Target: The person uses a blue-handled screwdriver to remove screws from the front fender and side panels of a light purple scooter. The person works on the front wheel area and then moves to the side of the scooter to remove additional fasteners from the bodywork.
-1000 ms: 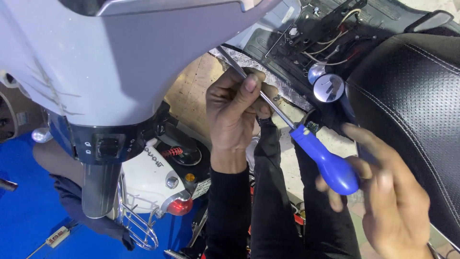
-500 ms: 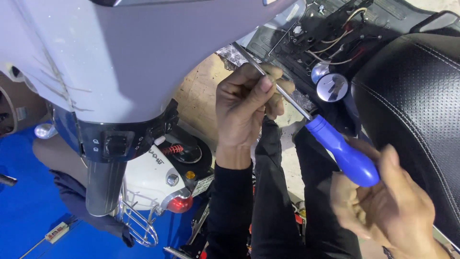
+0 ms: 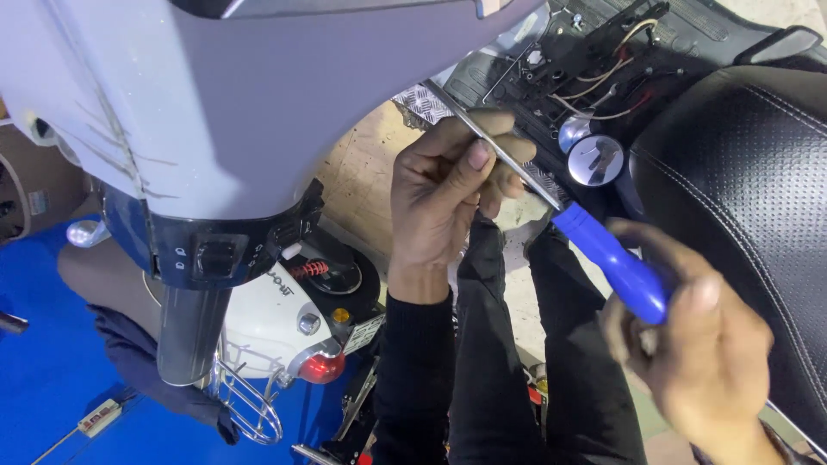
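Note:
A long screwdriver with a blue handle (image 3: 613,265) and a steel shaft (image 3: 495,146) slants up to the left under a grey scooter body panel (image 3: 258,103). My right hand (image 3: 689,344) grips the blue handle at the lower right. My left hand (image 3: 448,185) pinches the shaft near the middle, fingers curled round it. The tip goes toward a chequered metal plate (image 3: 426,103) beneath the panel; the tip itself is hidden. Black sleeves cover both forearms.
A black perforated seat (image 3: 741,189) fills the right. An open compartment with wires (image 3: 603,69) and a round chrome cap (image 3: 594,159) lie above the handle. A handlebar grip (image 3: 189,327), a white scooter (image 3: 293,319) with wire basket, and blue floor (image 3: 43,362) are lower left.
Both hands and the screwdriver have shifted right and slightly up in view. My right hand has closed more firmly round the blue handle.

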